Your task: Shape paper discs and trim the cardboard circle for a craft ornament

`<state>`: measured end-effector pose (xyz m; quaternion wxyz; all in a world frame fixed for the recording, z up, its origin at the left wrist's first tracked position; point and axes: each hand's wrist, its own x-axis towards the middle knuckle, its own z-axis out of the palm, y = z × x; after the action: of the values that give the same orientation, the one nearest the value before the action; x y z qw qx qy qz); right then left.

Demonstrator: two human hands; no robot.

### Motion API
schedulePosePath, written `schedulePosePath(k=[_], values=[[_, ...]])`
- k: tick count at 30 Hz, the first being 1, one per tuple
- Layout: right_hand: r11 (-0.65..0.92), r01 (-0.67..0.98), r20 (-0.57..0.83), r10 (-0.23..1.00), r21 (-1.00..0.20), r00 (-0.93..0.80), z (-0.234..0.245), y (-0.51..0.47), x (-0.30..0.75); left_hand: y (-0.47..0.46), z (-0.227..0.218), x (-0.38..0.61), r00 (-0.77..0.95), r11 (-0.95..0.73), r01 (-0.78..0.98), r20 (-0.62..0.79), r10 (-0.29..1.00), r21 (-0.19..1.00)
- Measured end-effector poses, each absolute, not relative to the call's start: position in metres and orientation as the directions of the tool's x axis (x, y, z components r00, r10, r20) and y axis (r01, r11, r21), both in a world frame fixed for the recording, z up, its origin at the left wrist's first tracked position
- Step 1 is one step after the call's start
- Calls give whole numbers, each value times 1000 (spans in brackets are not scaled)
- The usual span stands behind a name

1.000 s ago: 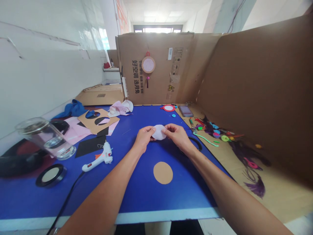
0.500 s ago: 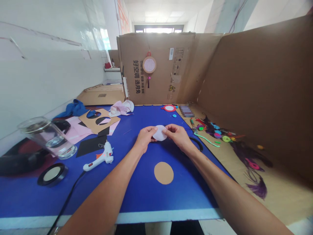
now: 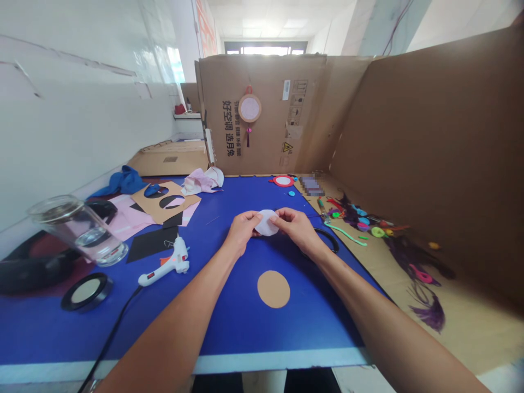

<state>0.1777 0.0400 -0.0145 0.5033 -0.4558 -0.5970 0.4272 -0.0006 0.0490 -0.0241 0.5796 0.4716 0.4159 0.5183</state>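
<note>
In the head view, with a clock face centred on the pale disc, the left hand pinches its rim at 9 o'clock and the right hand at 3, thumbs on the upper face and fingers tucked mostly out of sight behind. The disc is held above the blue worktop, between the two hands. An uneven pinch, or one hand tugging against the other, could crease the thin-looking piece or let an edge slip. The left forearm lies near the white glue gun at 8 o'clock and its cord; a sideways sweep could snag the cord or brush the nozzle, though whether that is hot cannot be told. A dropped disc might land on the brown cardboard circle lying flat at 6 o'clock. The pale disc looks whitish-lilac, round and smooth, without visible print, its face turned towards the camera; whether it is one layer or several cannot be told.
</note>
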Motion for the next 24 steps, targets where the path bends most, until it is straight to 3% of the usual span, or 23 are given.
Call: schedulePosePath(k=[15,24], values=[[214,99,205,974,-972,-95,-15,40,177,47,-25,2,203,-11,-104,32,979,994],[233,108,226,971,-966,-72,-17,43,179,48,-22,-2,121,7,-185,16,993,983]])
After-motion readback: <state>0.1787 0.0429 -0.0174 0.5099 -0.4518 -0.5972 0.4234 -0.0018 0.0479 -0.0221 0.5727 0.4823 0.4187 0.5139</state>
